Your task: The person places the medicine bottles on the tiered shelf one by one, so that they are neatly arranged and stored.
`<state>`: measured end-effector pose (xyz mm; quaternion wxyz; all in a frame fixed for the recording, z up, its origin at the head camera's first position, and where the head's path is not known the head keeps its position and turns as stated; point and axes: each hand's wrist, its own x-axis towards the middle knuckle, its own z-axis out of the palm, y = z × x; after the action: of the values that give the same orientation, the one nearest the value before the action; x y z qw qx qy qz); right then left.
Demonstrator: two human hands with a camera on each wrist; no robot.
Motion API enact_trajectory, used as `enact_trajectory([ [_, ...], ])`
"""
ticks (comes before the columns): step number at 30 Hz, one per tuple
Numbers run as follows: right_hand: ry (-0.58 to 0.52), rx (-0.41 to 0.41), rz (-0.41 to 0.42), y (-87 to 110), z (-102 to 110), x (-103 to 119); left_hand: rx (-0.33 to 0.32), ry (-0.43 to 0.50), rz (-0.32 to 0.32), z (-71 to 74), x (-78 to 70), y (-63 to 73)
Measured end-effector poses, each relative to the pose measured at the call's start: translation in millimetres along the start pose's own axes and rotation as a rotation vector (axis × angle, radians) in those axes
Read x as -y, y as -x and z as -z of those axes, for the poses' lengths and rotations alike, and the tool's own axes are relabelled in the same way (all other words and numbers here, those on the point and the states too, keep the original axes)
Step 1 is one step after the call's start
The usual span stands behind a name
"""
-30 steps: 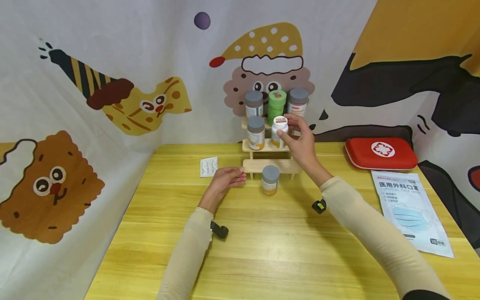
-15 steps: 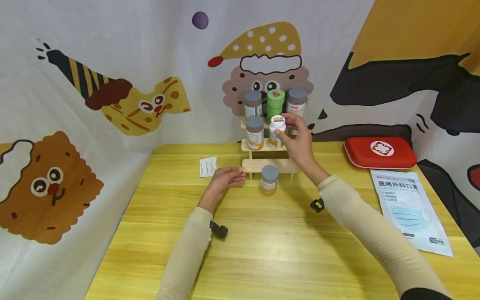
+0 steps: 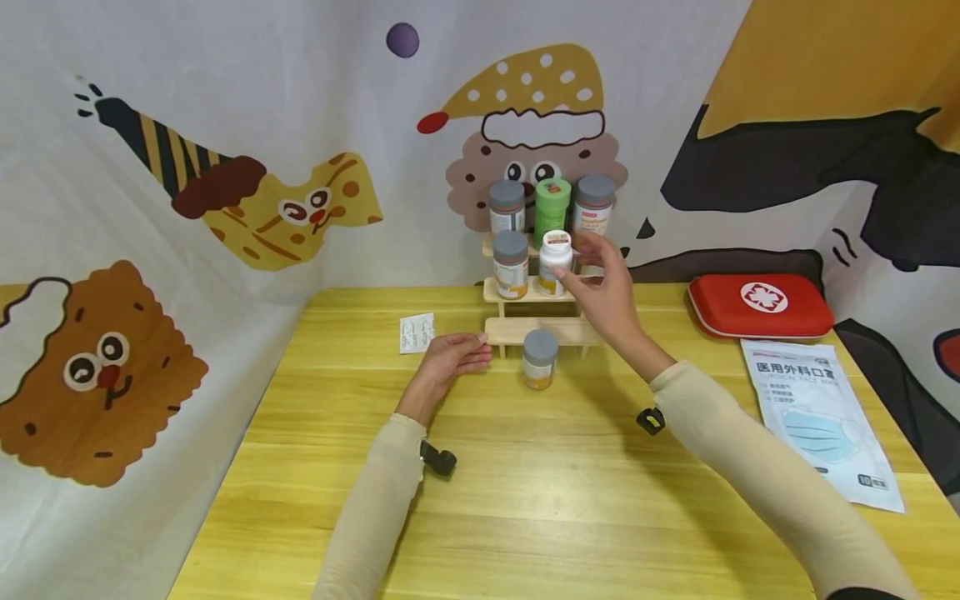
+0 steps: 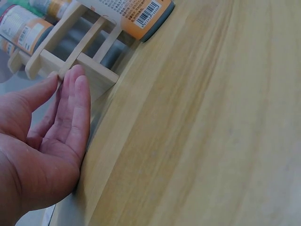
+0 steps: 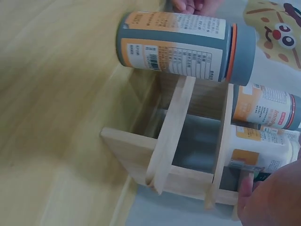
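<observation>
My right hand (image 3: pixel 611 304) is at the white pill bottle (image 3: pixel 552 260) on the middle step of a wooden tiered stand (image 3: pixel 542 331). Its thumb overlaps the bottle's front and the fingers reach behind its right side; in the right wrist view the grip is mostly cut off. With thumb and fingertips, my left hand (image 3: pixel 450 364) pinches the left end of the lowest step, clearer in the left wrist view. A grey-lidded bottle (image 3: pixel 512 267) shares the middle step. Another grey-lidded bottle (image 3: pixel 539 360) stands upright on the table before the stand.
On the top step are two grey-lidded bottles and a green bottle (image 3: pixel 552 208) between them. A red first-aid case (image 3: pixel 761 307) and a face-mask packet (image 3: pixel 821 425) lie at the right. Left of the stand is a small white packet (image 3: pixel 416 333). A printed curtain (image 3: pixel 300 100) hangs behind.
The white bottle has turned slightly and shifted a little left on its step. My right hand and forearm have since drawn a bit to the right. My left hand stays put.
</observation>
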<state>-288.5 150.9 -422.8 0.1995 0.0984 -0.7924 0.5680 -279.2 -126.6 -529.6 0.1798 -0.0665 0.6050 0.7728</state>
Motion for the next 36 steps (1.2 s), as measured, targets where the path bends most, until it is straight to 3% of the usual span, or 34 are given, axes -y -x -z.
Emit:
enact_trajectory([
  [6, -0.021, 0.007, -0.006, 22.1, 13, 24, -0.005, 0.005, 0.004, -1.0, -2.8, 1.2],
  [13, 0.004, 0.02, -0.017, 32.6, 17, -7, -0.012, 0.006, 0.006, 0.1, -4.8, 0.8],
  [17, -0.022, 0.06, -0.027, 44.5, 16, -14, -0.014, 0.011, 0.008, 0.7, -4.6, -0.2],
  [36, -0.033, 0.35, -0.066, 81.7, 8, -30, -0.016, 0.005, 0.006, -1.6, -0.7, 2.4],
])
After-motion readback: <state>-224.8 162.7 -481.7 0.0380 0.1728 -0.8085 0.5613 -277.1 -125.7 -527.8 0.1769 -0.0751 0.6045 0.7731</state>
